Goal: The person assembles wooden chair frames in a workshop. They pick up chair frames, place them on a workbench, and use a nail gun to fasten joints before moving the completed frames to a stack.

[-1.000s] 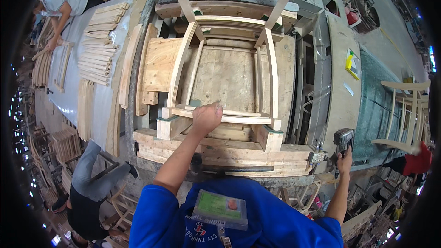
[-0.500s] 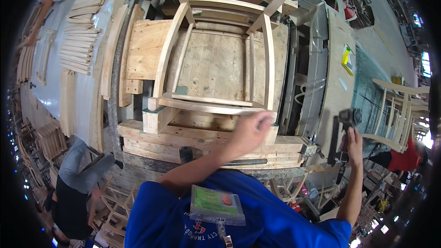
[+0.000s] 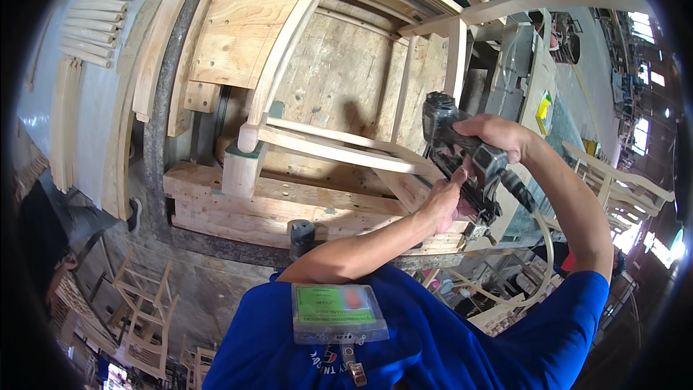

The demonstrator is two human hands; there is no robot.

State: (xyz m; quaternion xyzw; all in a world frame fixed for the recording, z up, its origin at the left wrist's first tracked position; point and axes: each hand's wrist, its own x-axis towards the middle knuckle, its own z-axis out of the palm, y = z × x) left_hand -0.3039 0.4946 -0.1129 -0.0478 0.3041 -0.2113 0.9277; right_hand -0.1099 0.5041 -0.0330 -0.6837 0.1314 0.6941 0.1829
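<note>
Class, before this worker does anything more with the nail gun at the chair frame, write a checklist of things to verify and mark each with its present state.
1. Right hand grips the nail gun: ok.
2. Left hand steadies the tool body: ok.
3. Left fingers clear of the nose: cannot tell.
4. Chair frame seated on the wooden jig: ok.
5. Air hose hangs free of the frame: ok.
6. Nose square on the joint: cannot tell.

one view only, a wide fisheye worn on the person's head, facing steeply down over the blue shirt [image 3: 433, 339] onto the wooden workbench [image 3: 289, 206] and the chair frame [image 3: 339, 148] clamped on it. it sits close above both forearms; straight edges bow toward the dark round rim, where the workshop floor shows
</note>
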